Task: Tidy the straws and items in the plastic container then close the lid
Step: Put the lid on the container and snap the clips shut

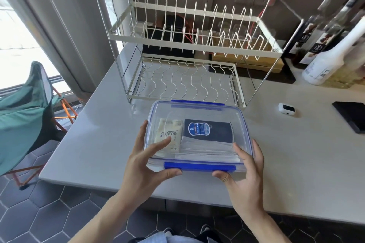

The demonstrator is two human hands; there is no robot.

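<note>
A clear plastic container (199, 113) with its lid on sits near the front edge of the grey counter. Blue clips run along its near side (199, 165) and far side (197, 102). Through the lid I see a cream packet (170, 134) on the left, a dark blue box (207, 130) on the right, and a bundle of wrapped straws (205, 149) in front of them. My left hand (146, 163) grips the near-left corner, fingers on the lid, thumb under the blue clip. My right hand (245, 171) holds the near-right corner, thumb at the clip's end.
A white two-tier wire dish rack (189, 49) stands just behind the container. Bottles (327, 59) line the back right. A small white device (287, 109) and a black flat object (351, 116) lie to the right. A green folding chair (25, 116) stands left of the counter.
</note>
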